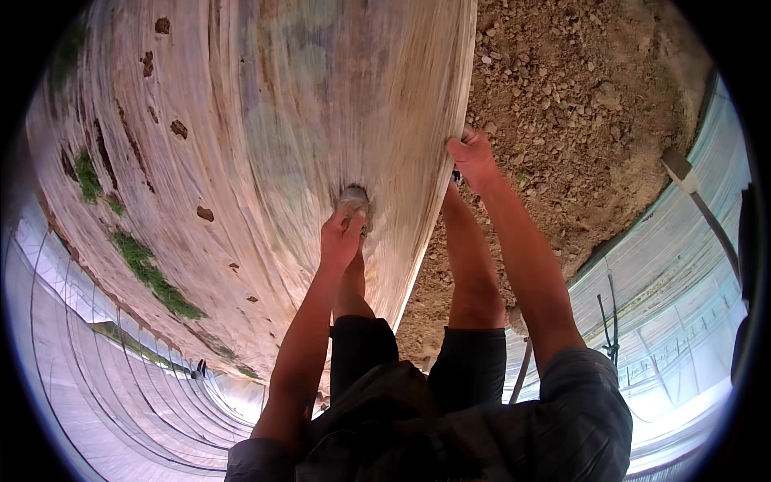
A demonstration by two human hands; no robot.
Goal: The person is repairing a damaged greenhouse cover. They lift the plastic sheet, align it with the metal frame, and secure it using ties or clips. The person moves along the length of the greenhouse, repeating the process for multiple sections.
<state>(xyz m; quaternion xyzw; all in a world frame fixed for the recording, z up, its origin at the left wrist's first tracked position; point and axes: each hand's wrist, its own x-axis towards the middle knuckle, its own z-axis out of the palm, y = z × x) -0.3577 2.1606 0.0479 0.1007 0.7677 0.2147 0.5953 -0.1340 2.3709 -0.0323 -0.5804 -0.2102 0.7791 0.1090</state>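
Note:
A wide, pale, translucent plastic sheet (305, 104) lies stretched and wrinkled over the ground in front of me. My right hand (474, 163) is closed on the sheet's right edge, with thumb and fingers pinching it beside my right foot. Over the sheet, my left hand (343, 234) is closed with its fingers pointing down and away from me. Just beyond its fingertips is a rounded greyish shape (353, 194), in line with my left leg; whether it is my shoe or a clod I cannot tell. What the left fingers hold is hidden.
Loose brown soil (562, 104) with small clods borders the sheet on the right. A long-handled tool (681, 169) lies at the far right. Green weeds (152, 277) and torn holes (178, 129) mark the sheet's left side. Translucent greenhouse walls (658, 289) curve around both sides.

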